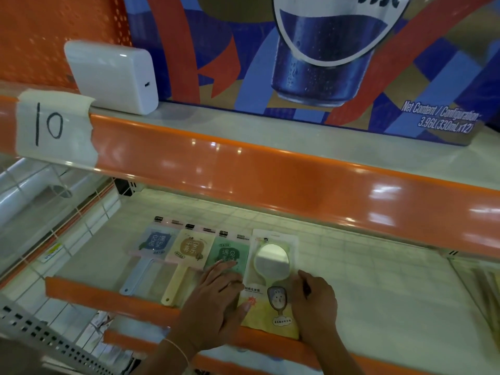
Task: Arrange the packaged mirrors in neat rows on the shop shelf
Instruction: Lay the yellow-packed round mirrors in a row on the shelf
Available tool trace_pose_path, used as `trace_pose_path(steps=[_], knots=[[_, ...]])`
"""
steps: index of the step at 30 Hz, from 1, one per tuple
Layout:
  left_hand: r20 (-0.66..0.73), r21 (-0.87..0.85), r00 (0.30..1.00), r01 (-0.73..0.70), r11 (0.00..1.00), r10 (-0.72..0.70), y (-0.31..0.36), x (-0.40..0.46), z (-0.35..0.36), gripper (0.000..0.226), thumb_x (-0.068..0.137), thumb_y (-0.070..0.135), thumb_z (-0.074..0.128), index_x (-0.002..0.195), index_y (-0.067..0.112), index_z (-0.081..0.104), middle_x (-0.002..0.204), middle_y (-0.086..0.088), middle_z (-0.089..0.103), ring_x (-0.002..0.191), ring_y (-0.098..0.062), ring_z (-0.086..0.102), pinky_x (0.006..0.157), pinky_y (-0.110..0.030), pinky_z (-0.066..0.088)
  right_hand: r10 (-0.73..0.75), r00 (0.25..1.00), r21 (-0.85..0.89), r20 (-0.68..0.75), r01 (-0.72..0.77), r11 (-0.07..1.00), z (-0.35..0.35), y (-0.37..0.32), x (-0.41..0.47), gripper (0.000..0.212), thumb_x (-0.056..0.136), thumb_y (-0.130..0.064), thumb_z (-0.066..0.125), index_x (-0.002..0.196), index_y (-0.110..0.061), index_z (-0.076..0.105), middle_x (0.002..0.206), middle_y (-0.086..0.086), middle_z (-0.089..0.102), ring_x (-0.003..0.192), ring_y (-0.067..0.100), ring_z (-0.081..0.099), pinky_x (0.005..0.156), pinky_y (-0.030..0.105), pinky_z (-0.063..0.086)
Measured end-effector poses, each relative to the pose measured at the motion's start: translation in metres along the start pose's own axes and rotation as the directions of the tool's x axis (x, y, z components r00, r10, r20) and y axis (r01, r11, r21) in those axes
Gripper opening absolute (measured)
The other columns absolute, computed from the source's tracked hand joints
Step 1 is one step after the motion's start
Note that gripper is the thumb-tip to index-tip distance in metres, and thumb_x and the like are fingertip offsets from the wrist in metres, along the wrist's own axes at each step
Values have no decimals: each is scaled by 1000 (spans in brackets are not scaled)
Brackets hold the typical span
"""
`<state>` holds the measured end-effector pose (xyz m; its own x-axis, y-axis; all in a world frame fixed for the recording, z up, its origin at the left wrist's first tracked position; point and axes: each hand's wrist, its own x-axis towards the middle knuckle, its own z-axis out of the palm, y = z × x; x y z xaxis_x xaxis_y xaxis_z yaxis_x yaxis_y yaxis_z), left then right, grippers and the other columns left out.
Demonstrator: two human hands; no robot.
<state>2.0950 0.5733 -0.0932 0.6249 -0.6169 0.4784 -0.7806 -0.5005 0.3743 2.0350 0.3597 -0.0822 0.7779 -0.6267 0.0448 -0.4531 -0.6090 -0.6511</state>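
Four packaged hand mirrors lie side by side on the pale shelf (378,280): a blue one (151,247), a yellow one (186,255), a green one (230,253) and a round mirror in a yellow-green card pack (272,266). My left hand (216,301) lies flat with straight fingers over the green mirror's lower part, its thumb touching the left edge of the card pack. My right hand (313,304) rests against the card pack's right edge with fingers curled; the pack's lower end reaches the shelf's front lip.
An orange front rail (113,293) edges this shelf, and the upper shelf's orange rail (270,174) overhangs it. A paper tag marked 10 (51,125), a white box (113,77) and a large drinks carton (324,50) sit above. Wire dividers (67,212) stand at the left.
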Motion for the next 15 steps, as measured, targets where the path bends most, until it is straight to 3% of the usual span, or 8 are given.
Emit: trace_pose_path(steps=[5,9,13,15], knots=[[-41,-92,997,62,994,-66,6,3,-4,36,94,46,48,105,19,68,115,9,62,128,-10,43,103,-38,41,50,991,216,126,-76,973,-23,6,1,28,94,-25,54,118,-19,65,99,-8,63,89,7,55,83,22,41],[-79,-132,995,52,990,-63,37,19,5,30,92,41,51,104,19,69,111,11,63,122,-8,47,102,-29,39,184,967,544,177,-252,800,-57,24,6,14,91,-12,59,96,-15,73,88,1,73,77,15,65,68,25,48],[-24,-94,1000,12,995,-14,92,53,36,24,88,33,53,95,20,71,97,8,67,105,-8,54,97,-21,40,197,961,612,193,-275,742,-95,52,4,15,91,-9,60,90,-15,74,77,4,74,66,18,65,58,27,50],[72,-41,997,9,999,-6,122,73,57,25,88,37,49,92,24,70,91,9,66,95,-9,56,89,-26,47,203,958,622,202,-286,729,-119,71,3,16,91,-8,59,90,-16,73,78,5,74,65,18,65,59,28,49]])
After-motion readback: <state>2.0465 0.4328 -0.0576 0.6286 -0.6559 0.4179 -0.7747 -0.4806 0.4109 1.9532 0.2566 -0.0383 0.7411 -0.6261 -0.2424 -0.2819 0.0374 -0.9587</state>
